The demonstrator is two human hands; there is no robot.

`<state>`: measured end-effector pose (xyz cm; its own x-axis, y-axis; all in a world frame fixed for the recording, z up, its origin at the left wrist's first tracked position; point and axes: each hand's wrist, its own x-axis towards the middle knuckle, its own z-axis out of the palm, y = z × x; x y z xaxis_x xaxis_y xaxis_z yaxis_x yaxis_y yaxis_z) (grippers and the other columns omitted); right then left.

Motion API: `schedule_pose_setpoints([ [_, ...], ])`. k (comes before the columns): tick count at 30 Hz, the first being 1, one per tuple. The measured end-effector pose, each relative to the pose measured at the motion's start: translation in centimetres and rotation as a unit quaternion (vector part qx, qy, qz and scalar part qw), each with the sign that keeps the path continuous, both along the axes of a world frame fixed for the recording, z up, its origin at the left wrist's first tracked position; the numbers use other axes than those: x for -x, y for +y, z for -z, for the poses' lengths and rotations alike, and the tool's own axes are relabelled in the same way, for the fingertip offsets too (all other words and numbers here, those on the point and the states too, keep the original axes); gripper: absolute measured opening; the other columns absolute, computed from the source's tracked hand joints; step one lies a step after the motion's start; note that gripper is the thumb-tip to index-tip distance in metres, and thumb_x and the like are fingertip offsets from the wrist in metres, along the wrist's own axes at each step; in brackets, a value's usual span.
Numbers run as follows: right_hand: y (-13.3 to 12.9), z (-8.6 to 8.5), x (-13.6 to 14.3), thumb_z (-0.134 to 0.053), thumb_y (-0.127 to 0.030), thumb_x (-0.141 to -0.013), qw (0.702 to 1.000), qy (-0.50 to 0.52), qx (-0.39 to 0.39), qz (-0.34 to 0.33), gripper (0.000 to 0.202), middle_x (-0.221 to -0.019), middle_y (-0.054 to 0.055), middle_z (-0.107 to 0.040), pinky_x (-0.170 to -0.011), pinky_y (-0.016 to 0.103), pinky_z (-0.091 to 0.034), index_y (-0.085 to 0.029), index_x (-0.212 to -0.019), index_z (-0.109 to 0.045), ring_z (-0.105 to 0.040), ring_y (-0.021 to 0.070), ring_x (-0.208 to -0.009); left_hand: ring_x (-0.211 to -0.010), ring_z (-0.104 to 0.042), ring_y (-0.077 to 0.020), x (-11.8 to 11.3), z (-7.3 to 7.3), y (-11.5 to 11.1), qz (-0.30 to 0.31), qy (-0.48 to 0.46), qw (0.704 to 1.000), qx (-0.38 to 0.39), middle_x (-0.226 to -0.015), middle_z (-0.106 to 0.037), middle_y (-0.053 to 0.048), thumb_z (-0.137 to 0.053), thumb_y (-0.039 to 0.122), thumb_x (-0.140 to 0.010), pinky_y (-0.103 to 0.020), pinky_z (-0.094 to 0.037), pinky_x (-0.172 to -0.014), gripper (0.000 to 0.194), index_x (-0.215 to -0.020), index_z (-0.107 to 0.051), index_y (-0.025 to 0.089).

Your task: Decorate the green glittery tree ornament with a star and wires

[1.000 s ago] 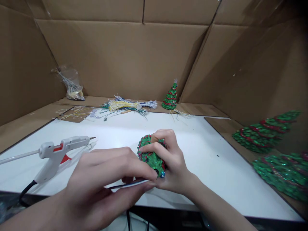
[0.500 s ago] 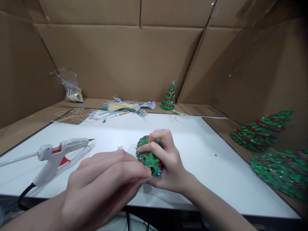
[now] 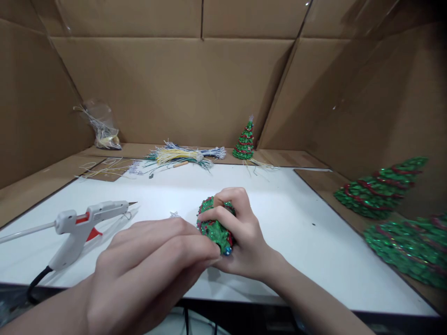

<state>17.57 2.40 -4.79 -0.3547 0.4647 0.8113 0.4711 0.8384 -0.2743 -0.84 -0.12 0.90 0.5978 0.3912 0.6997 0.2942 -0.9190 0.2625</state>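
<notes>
Flat brown cardboard walls [image 3: 157, 88], creased along straight folds, enclose the smooth white table [image 3: 286, 200]. At the right, on cardboard, are two cone-shaped trees, an upper one [image 3: 382, 190] and a lower one [image 3: 408, 253], both glittery green with scaly tiers and red winding bands. The left hand [image 3: 139, 274] has its fingertips together at the held tree's narrow end; whether its grip has anything in it I cannot tell. A hard white plastic glue gun [image 3: 75, 232] with a red trigger is at the left. The right hand [image 3: 244, 232] has its grip wrapped around the held tree. Thin wires [image 3: 181, 153], yellow, green, blue and white, lie bundled at the back, right of a crinkled clear bag [image 3: 104, 125]. The held tree [image 3: 213, 231] is over the front of the table, narrow end toward the person: leafy, sparkling green, red-trimmed, with a dark hole at the tip. Behind it stands a star-topped tree [image 3: 244, 142]. A pale pointed star [image 3: 174, 214] lies near the left hand. A glossy blue bead [image 3: 227, 251] sits by the held tree's tip.
</notes>
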Motion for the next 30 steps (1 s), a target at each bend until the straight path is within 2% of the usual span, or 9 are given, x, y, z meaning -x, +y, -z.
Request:
schedule_pose_setpoints([
  [5, 0.0, 0.0, -0.1, -0.071, -0.021, -0.058, 1.0, -0.001, 0.0, -0.002, 0.037, -0.094, 0.005, -0.042, -0.077, 0.038, -0.042, -0.018, -0.092, -0.056, -0.043, 0.0225, -0.09, -0.059, -0.055, -0.0059, -0.1, 0.0, 0.1, 0.002, 0.02, 1.0, 0.014, -0.068, -0.06, 0.003, -0.054, 0.003, -0.084, -0.014, -0.045, -0.055, 0.017, -0.091, -0.059, 0.017],
  [10, 0.0, -0.1, -0.1, -0.075, -0.022, -0.055, 1.0, -0.002, 0.0, -0.006, 0.042, -0.093, 0.005, -0.042, -0.077, 0.038, -0.042, -0.018, -0.092, -0.056, -0.042, 0.0224, -0.089, -0.063, -0.057, -0.0053, 0.3, -0.3, 0.5, 0.02, 0.026, 0.999, 0.041, -0.072, -0.062, 0.002, -0.055, 0.006, -0.086, -0.013, -0.047, -0.059, 0.014, -0.094, -0.06, 0.017],
  [14, 0.0, -0.2, 0.0, -0.077, -0.019, -0.051, 1.0, 0.001, 0.004, -0.001, 0.046, -0.093, 0.005, -0.041, -0.076, 0.038, -0.043, -0.018, -0.092, -0.056, -0.042, 0.0224, -0.089, -0.066, -0.059, -0.004, 0.4, -0.4, 0.5, 0.002, 0.022, 0.999, 0.043, -0.075, -0.064, 0.002, -0.058, 0.003, -0.082, -0.01, -0.047, -0.062, 0.016, -0.092, -0.062, 0.015],
  [19, -0.1, -0.2, -0.1, -0.073, -0.018, -0.055, 1.0, 0.003, 0.006, 0.002, 0.04, -0.093, 0.005, -0.041, -0.076, 0.037, -0.043, -0.018, -0.091, -0.056, -0.042, 0.0216, -0.09, -0.064, -0.059, -0.0053, 0.2, -0.1, 0.3, -0.001, -0.038, 0.999, 0.017, -0.072, -0.064, 0.001, -0.064, 0.006, -0.079, -0.013, -0.048, -0.06, 0.013, -0.09, -0.062, 0.011],
  [24, 0.0, -0.2, -0.1, -0.071, -0.02, -0.057, 1.0, 0.005, 0.005, 0.004, 0.037, -0.093, 0.005, -0.041, -0.076, 0.037, -0.042, -0.016, -0.091, -0.057, -0.042, 0.0212, -0.09, -0.063, -0.06, -0.0061, 0.0, 0.0, -0.3, -0.004, -0.038, 0.999, 0.011, -0.071, -0.065, 0.001, -0.064, 0.011, -0.082, -0.015, -0.048, -0.058, 0.008, -0.089, -0.06, 0.012],
  [27, 0.0, -0.1, -0.1, -0.069, -0.019, -0.058, 1.0, 0.007, 0.005, 0.001, 0.035, -0.093, 0.005, -0.041, -0.077, 0.037, -0.042, -0.016, -0.091, -0.058, -0.042, 0.0212, -0.09, -0.062, -0.06, -0.0053, -0.2, 0.0, -0.5, -0.017, -0.042, 0.999, 0.006, -0.07, -0.065, 0.002, -0.063, 0.009, -0.082, -0.014, -0.047, -0.058, 0.005, -0.085, -0.061, 0.012],
  [30, -0.1, 0.0, -0.1, -0.068, -0.02, -0.059, 1.0, 0.009, 0.006, 0.005, 0.034, -0.093, 0.005, -0.041, -0.078, 0.037, -0.042, -0.017, -0.092, -0.059, -0.042, 0.0213, -0.091, -0.063, -0.061, -0.0051, -0.4, 0.3, -0.6, -0.019, -0.049, 0.999, 0.002, -0.071, -0.065, 0.002, -0.064, 0.004, -0.079, -0.013, -0.048, -0.062, 0.011, -0.086, -0.062, 0.013],
])
